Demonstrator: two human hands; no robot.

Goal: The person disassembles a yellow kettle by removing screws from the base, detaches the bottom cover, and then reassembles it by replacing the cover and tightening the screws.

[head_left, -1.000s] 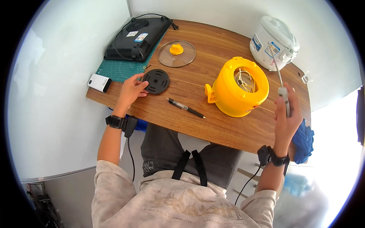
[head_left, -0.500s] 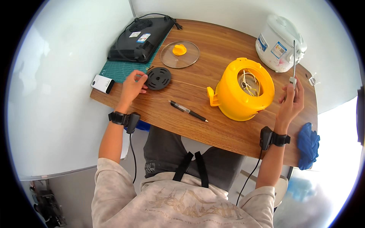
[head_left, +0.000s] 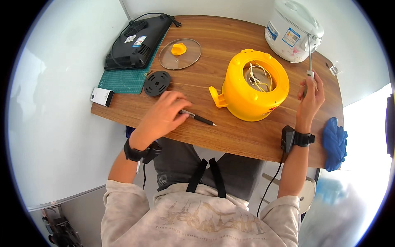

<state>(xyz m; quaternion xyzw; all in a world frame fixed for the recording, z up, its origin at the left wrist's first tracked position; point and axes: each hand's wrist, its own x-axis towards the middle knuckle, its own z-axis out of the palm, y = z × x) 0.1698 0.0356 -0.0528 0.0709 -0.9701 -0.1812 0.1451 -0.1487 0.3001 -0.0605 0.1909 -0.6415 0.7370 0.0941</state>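
Behind the yellow pot point(head_left: 245, 108), to its right, the rice cooker point(head_left: 290, 20) bore a blue-and-white label point(head_left: 291, 37) with a square code, and another blue label point(head_left: 272, 31). Behind the pot, to its left, the black hotplate point(head_left: 126, 52) carried a white sticker point(head_left: 130, 38) and a blue-and-white sticker point(head_left: 139, 41). The pot had a small red mark point(head_left: 273, 109). Nearer than the pot, the shirt point(head_left: 205, 220) showed small print point(head_left: 179, 227), the trousers point(head_left: 173, 162) pale, blurred lettering point(head_left: 162, 179)
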